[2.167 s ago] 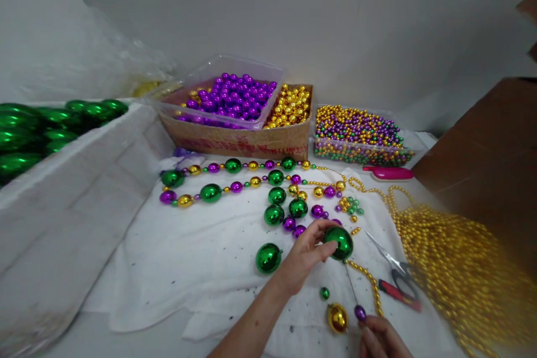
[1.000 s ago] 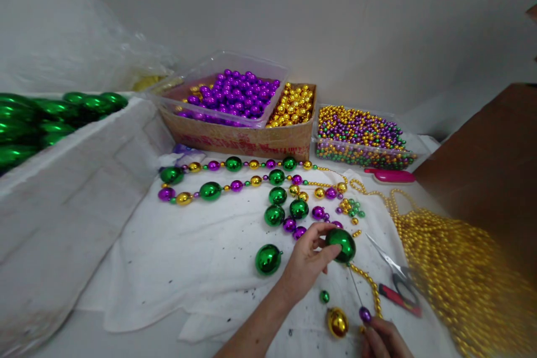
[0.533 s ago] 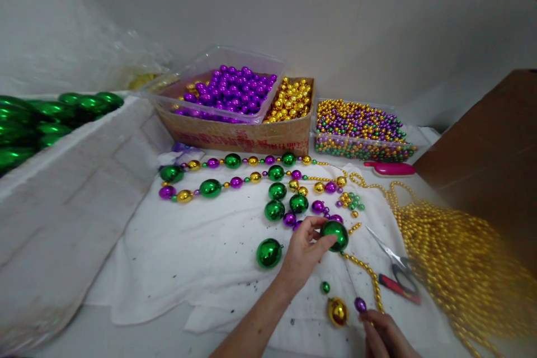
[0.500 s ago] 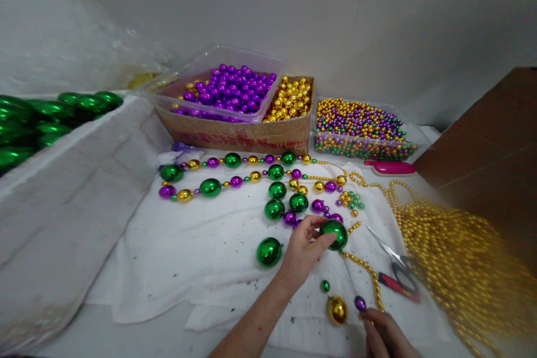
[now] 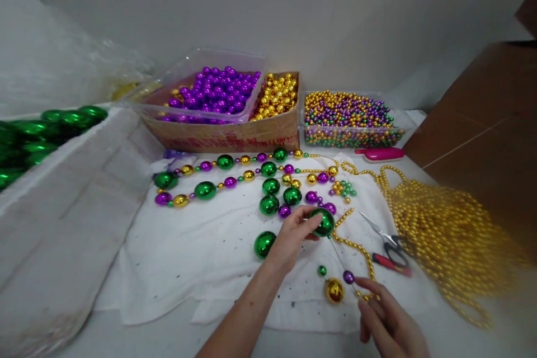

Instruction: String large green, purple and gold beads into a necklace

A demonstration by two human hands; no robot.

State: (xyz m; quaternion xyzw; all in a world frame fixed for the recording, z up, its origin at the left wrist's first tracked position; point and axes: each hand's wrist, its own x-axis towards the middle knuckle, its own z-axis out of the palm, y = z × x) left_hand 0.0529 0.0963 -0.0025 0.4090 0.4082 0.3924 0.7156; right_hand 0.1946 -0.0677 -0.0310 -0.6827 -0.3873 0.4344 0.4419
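Note:
My left hand (image 5: 296,232) is closed around a large shiny green ball bead (image 5: 322,222), held above the white cloth. From this bead a thin, straight thread (image 5: 338,254) runs down to a small purple bead (image 5: 348,277). Close by the purple bead is my right hand (image 5: 390,316), its fingertips gripping the thread's lower end; the exact pinch is partly hidden. A gold ball bead (image 5: 334,290) and a small green bead (image 5: 321,271) lie on the cloth left of that hand. Behind its fingers passes a gold bead strand (image 5: 364,251).
Scissors (image 5: 381,232) and a red-handled tool (image 5: 390,264) lie right, beside heaped gold bead strands (image 5: 444,240). A finished-looking bead necklace (image 5: 205,190) stretches across the cloth (image 5: 201,251). Behind stand a cardboard box (image 5: 210,137) and a clear bead tub (image 5: 352,137); a foam box (image 5: 84,201) is left.
The purple bead and my right hand have moved up and slightly left, nearer the green ball. My right fingers have spread somewhat. The whole view has shifted a little.

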